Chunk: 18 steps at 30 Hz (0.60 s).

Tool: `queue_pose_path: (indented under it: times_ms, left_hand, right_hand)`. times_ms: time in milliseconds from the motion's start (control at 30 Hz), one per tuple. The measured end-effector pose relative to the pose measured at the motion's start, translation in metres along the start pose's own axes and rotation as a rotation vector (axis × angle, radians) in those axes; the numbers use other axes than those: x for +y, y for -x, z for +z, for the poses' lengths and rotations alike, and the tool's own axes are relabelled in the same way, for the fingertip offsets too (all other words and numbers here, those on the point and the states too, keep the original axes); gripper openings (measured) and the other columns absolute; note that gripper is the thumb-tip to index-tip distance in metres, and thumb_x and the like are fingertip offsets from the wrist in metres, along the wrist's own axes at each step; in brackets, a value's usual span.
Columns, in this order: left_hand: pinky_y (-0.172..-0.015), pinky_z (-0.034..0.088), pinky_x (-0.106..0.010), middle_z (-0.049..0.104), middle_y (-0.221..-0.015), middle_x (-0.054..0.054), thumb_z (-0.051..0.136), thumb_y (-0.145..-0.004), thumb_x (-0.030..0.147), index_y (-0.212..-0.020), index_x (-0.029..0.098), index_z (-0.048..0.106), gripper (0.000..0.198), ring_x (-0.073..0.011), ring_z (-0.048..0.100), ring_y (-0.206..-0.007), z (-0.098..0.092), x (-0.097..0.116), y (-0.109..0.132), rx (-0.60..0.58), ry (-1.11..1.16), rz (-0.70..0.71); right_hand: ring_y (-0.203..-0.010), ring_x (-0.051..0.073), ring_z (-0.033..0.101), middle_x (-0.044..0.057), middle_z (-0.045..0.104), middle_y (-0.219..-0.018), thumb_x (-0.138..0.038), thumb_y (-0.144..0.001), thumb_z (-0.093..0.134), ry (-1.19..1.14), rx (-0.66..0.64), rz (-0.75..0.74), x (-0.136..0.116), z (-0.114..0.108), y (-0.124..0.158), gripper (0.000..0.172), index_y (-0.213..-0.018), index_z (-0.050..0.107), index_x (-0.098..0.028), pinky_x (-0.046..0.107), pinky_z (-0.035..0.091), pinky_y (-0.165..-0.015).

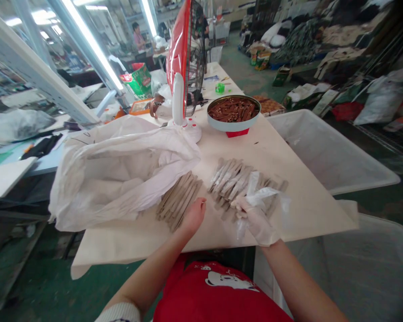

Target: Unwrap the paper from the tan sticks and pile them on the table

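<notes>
My bare left hand (195, 215) is over the table beside a stack of flat grey-beige strips (178, 200), its fingers curled together. Whether anything is pinched in them I cannot make out. On my right hand (255, 220) is a thin whitish glove, and its closed fingers grip a clear plastic strip (260, 193). That plastic stands up in loose ends above a second pile of grey-beige strips (231, 176), which lies just beyond the hand. Blur hides exactly how the plastic passes around the pile.
A large white bag (121, 165) lies open at the left, beside a red-and-white fan (179, 94). Behind the piles, a round tin (233, 126) of brown strips stands on a red base. White plastic bins (325, 152) flank the table's (309, 210) right edge.
</notes>
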<state>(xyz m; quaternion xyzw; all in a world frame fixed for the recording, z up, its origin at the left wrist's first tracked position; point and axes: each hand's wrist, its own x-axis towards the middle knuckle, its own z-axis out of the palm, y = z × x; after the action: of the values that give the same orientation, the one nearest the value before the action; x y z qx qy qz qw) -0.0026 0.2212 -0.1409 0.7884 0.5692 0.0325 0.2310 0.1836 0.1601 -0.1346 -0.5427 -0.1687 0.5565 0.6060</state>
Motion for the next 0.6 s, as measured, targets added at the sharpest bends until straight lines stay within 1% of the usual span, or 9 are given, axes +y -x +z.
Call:
queue_pose_path:
  times_ms: [33, 100, 133, 200, 300, 400, 500, 600]
  left_hand:
    - [-0.085, 0.045, -0.030, 0.064, -0.104, -0.011, 0.039, -0.091, 0.024, -0.114, 0.015, 0.055, 0.029, -0.0187, 0.060, -0.097, 0.003, -0.016, -0.009, -0.010, -0.094, -0.044]
    - [-0.089, 0.044, -0.035, 0.059, -0.111, -0.017, 0.047, -0.086, 0.021, -0.110, 0.010, 0.058, 0.028, -0.0252, 0.056, -0.105, 0.010, -0.042, -0.025, -0.028, -0.206, -0.104]
    - [-0.089, 0.044, -0.037, 0.058, -0.111, -0.020, 0.048, -0.085, 0.019, -0.107, 0.008, 0.059, 0.027, -0.0272, 0.056, -0.106, 0.014, -0.051, -0.031, -0.037, -0.227, -0.124]
    - [-0.087, 0.045, -0.038, 0.058, -0.109, -0.020, 0.043, -0.085, 0.014, -0.105, 0.007, 0.060, 0.027, -0.0275, 0.057, -0.104, 0.024, -0.061, -0.040, -0.059, -0.278, -0.150]
    - [-0.086, 0.045, -0.037, 0.058, -0.108, -0.021, 0.035, -0.086, 0.008, -0.105, 0.006, 0.060, 0.032, -0.0267, 0.057, -0.103, 0.039, -0.062, -0.046, -0.078, -0.320, -0.173]
    - [-0.084, 0.045, -0.036, 0.058, -0.109, -0.024, 0.035, -0.084, 0.007, -0.105, 0.003, 0.059, 0.032, -0.0282, 0.058, -0.102, 0.045, -0.059, -0.046, -0.079, -0.325, -0.191]
    - [-0.086, 0.043, -0.036, 0.059, -0.108, -0.024, 0.040, -0.081, 0.008, -0.103, 0.002, 0.059, 0.029, -0.0291, 0.057, -0.103, 0.044, -0.057, -0.041, -0.063, -0.304, -0.202]
    - [-0.086, 0.042, -0.034, 0.061, -0.106, -0.021, 0.044, -0.081, 0.012, -0.099, 0.007, 0.058, 0.023, -0.0274, 0.058, -0.103, 0.038, -0.055, -0.029, -0.042, -0.249, -0.205]
  right_hand:
    - [-0.040, 0.006, 0.031, -0.003, 0.053, -0.051, -0.044, -0.064, 0.074, -0.020, 0.004, 0.004, -0.001, -0.001, -0.005, 0.032, -0.056, 0.059, -0.018, 0.023, 0.023, -0.038]
    - [-0.038, 0.004, 0.026, -0.004, 0.048, -0.050, -0.046, -0.063, 0.075, -0.068, -0.019, 0.032, -0.004, -0.003, -0.014, 0.033, -0.057, 0.059, -0.017, 0.023, 0.021, -0.037]
    - [-0.037, 0.004, 0.025, -0.005, 0.047, -0.050, -0.047, -0.062, 0.075, -0.094, -0.041, 0.055, -0.005, -0.003, -0.018, 0.033, -0.059, 0.061, -0.017, 0.023, 0.021, -0.037]
    - [-0.037, 0.003, 0.022, -0.006, 0.045, -0.052, -0.048, -0.063, 0.074, -0.149, -0.096, 0.104, -0.006, -0.004, -0.022, 0.034, -0.065, 0.063, -0.016, 0.023, 0.022, -0.037]
    - [-0.039, 0.003, 0.020, -0.007, 0.046, -0.056, -0.045, -0.065, 0.073, -0.224, -0.126, 0.143, -0.008, -0.008, -0.026, 0.030, -0.070, 0.063, -0.017, 0.022, 0.024, -0.037]
    - [-0.039, 0.002, 0.021, -0.007, 0.046, -0.057, -0.039, -0.065, 0.074, -0.299, -0.143, 0.190, -0.012, -0.014, -0.025, 0.026, -0.070, 0.061, -0.017, 0.020, 0.026, -0.038]
    - [-0.039, 0.002, 0.020, -0.008, 0.045, -0.057, -0.036, -0.067, 0.073, -0.367, -0.191, 0.210, -0.020, -0.019, -0.018, 0.023, -0.073, 0.062, -0.017, 0.018, 0.027, -0.039]
    - [-0.038, 0.003, 0.020, -0.007, 0.046, -0.056, -0.037, -0.070, 0.069, -0.339, -0.225, 0.131, -0.030, -0.021, -0.009, 0.021, -0.077, 0.063, -0.018, 0.020, 0.029, -0.038]
